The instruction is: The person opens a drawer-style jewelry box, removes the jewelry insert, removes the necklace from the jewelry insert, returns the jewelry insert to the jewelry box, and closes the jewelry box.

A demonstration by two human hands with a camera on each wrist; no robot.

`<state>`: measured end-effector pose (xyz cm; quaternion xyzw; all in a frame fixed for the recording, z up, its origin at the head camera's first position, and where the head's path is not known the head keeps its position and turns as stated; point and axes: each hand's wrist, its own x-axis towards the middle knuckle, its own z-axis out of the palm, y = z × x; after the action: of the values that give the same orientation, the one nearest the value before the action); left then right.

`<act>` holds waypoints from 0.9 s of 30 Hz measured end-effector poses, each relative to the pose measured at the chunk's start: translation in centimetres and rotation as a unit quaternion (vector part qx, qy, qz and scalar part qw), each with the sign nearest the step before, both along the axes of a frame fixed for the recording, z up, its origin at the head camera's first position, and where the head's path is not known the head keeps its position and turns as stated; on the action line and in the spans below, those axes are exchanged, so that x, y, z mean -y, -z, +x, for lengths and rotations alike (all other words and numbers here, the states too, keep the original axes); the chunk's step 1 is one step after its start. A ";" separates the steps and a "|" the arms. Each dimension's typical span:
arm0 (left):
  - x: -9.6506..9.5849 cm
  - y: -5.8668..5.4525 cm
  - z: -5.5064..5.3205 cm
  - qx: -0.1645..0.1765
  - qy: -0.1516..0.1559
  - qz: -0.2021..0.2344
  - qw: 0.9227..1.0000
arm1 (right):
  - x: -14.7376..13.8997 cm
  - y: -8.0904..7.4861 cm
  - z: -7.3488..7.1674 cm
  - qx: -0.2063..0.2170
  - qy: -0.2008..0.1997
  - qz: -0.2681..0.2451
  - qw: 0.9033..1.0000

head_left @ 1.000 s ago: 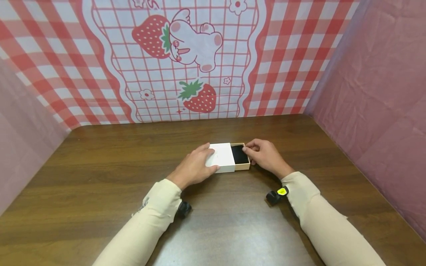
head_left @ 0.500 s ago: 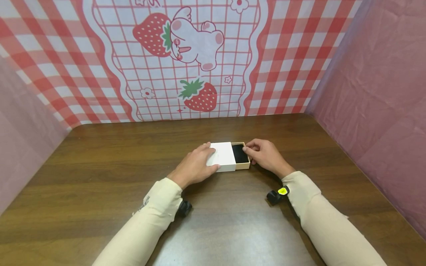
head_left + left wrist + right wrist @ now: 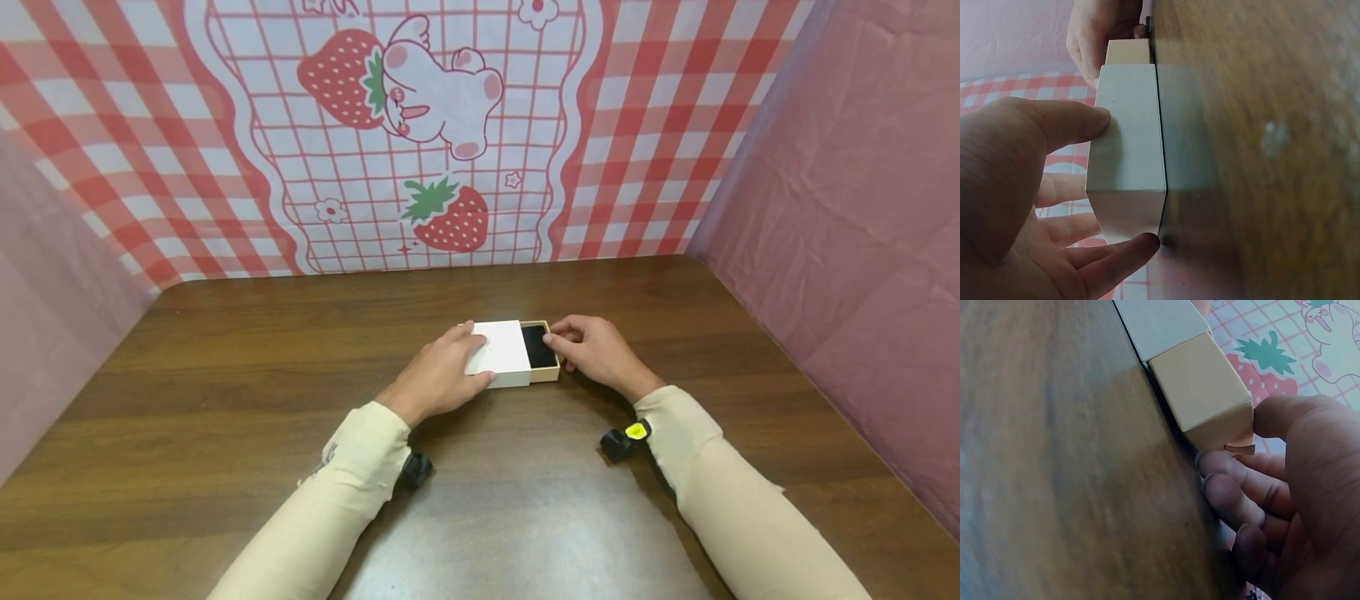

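A white box sleeve (image 3: 501, 350) lies flat on the table, with a tan cardboard drawer (image 3: 544, 375) sticking out of its right end. Something flat and black (image 3: 537, 346) fills the visible part of the drawer. My left hand (image 3: 438, 372) grips the sleeve from its left side, thumb against the front face and fingers round the far side and left end. At the drawer's outer end, my right hand (image 3: 598, 354) has its thumb over the rim and other fingers curled against the end wall. A small tab (image 3: 1240, 449) shows there in the right wrist view.
The brown wooden table (image 3: 480, 517) runs back to a red and white checked cloth (image 3: 637, 125) with strawberry prints. Pink cloth (image 3: 847, 208) hangs on the right side, and a pale one on the left. Black devices (image 3: 617, 446) are strapped at both wrists.
The drawer's outer end has shifted slightly left, toward the sleeve, and my right hand with it. My left hand and the sleeve stay almost where they were.
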<state>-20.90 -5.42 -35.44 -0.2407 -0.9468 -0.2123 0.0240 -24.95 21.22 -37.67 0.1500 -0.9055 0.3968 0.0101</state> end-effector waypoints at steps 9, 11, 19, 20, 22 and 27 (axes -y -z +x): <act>0.1 0.0 0.0 -0.006 0.004 0.000 1.000 | 0.0 0.0 0.0 0.008 -0.015 -0.001 1.000; 0.1 0.0 0.0 -0.008 0.005 0.000 1.000 | 0.0 0.0 0.0 0.011 -0.018 -0.003 1.000; 0.1 0.1 0.0 -0.012 0.006 0.000 1.000 | 0.0 -0.1 0.1 0.021 -0.033 -0.001 0.999; 0.1 0.1 0.0 -0.014 0.006 0.000 1.000 | 0.0 -0.1 0.1 0.020 -0.035 0.000 0.999; 0.1 0.1 0.0 -0.015 0.006 0.000 1.000 | 0.0 -0.1 0.1 0.018 -0.040 0.002 0.999; 0.1 0.1 0.0 -0.014 0.005 -0.001 1.000 | 0.1 -0.1 0.0 0.014 -0.047 0.000 0.999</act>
<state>-20.94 -5.53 -35.57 -0.2488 -0.9453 -0.2079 0.0362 -24.94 21.08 -37.53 0.1864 -0.8976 0.3989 -0.0213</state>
